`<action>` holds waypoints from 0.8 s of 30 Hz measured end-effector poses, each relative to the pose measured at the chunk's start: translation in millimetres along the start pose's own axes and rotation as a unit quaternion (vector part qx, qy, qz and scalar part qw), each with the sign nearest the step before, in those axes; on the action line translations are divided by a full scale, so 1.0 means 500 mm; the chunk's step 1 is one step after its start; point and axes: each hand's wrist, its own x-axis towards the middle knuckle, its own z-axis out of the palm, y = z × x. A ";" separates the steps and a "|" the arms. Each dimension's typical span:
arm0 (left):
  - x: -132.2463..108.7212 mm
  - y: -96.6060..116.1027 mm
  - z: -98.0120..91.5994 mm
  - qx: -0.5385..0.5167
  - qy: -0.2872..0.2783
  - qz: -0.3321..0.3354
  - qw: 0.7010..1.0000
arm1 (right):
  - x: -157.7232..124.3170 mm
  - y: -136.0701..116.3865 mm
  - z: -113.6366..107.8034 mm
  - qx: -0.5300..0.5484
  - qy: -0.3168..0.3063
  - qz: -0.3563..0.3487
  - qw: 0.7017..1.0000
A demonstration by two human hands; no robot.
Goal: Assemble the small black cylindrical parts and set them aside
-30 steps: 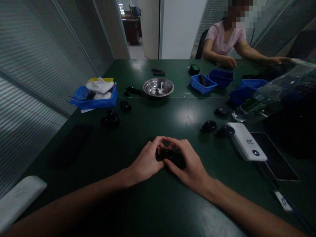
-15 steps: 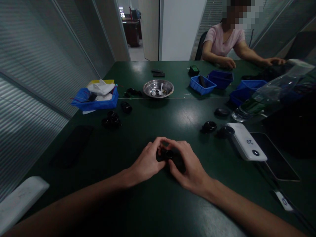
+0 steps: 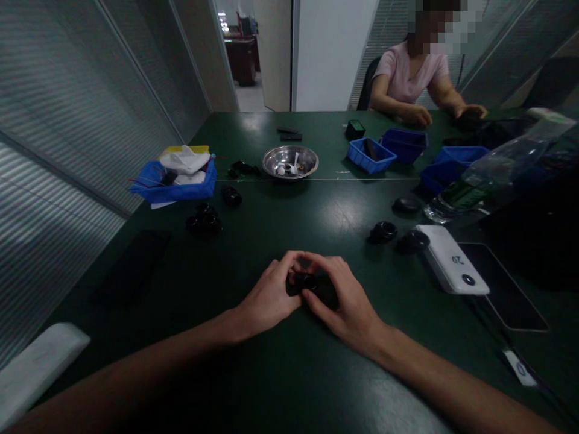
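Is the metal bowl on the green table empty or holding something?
Holding something: small white pieces lie inside the metal bowl, with bare inner wall showing above them.

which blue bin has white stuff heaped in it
The one at the table's left, left of the metal bowl: white pieces rise above its rim. No white heap shows in the blue bins to the bowl's right.

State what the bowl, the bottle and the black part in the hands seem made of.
The bowl looks like polished metal, perhaps stainless steel: silvery, with bright reflections. The bottle looks like clear, glossy plastic: see-through, with highlights. The black part is dark, possibly plastic or coated metal; too shadowed to settle.
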 end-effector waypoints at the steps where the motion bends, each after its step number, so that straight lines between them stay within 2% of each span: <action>1: 0.000 0.000 0.000 0.000 0.001 0.000 1.000 | 0.000 0.000 0.000 0.005 -0.004 0.000 1.000; 5: 0.000 -0.003 0.000 0.000 0.001 0.008 1.000 | 0.001 0.001 0.000 0.023 -0.001 -0.038 0.999; 10: 0.000 -0.001 -0.001 -0.003 0.001 0.009 1.000 | 0.001 0.001 -0.001 0.003 0.000 -0.002 1.000; 14: 0.000 0.003 -0.002 -0.008 -0.003 0.002 1.000 | 0.002 -0.002 -0.001 0.036 -0.007 -0.036 0.999; 19: 0.000 0.001 -0.001 -0.005 -0.002 0.004 1.000 | 0.002 0.000 -0.002 0.007 0.003 -0.006 1.000; 24: -0.001 0.001 -0.002 0.004 -0.001 0.012 1.000 | -0.001 0.002 -0.003 0.038 -0.016 -0.030 0.999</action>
